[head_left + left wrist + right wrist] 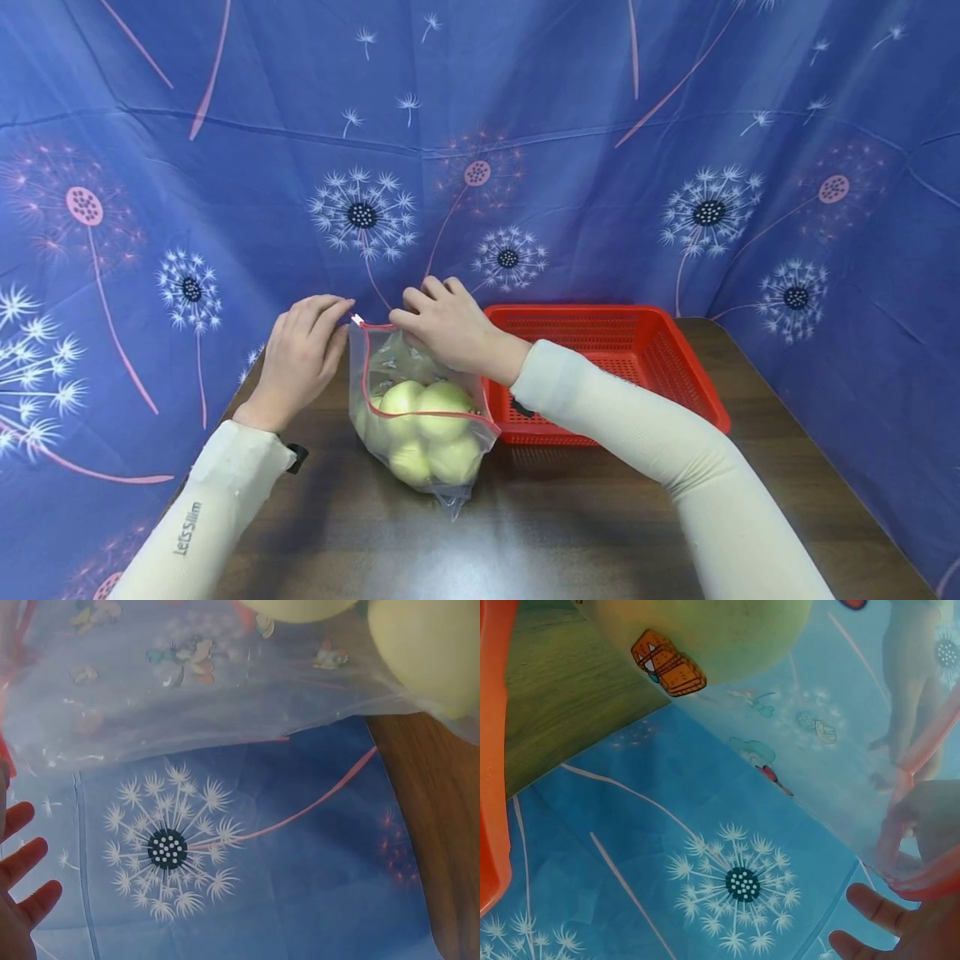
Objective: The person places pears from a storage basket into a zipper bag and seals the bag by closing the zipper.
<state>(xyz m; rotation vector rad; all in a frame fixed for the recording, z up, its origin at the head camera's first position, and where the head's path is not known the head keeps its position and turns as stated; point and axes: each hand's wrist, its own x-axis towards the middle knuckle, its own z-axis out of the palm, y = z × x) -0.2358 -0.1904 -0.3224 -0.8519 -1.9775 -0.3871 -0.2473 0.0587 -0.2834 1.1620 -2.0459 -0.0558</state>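
A clear zip bag (360,367) with a red zip rim stands open on the table, holding several round pale yellow-green fruits (442,408). My left hand (300,346) pinches the bag's left corner beside a white zip slider (357,320). In the left wrist view, its other fingers (30,904) stand spread beside the printed plastic. My right hand (457,325) grips the far rim of the bag. Seen from the right wrist, its thumb side hooks over the red rim (907,877), while two fingers (877,907) extend outside the bag.
Right of the bag is a red perforated plastic basket (671,358), partly covered by my right forearm. Both stand on a brown wooden table (600,517). A blue dandelion-print cloth (555,83) hangs behind and on both sides.
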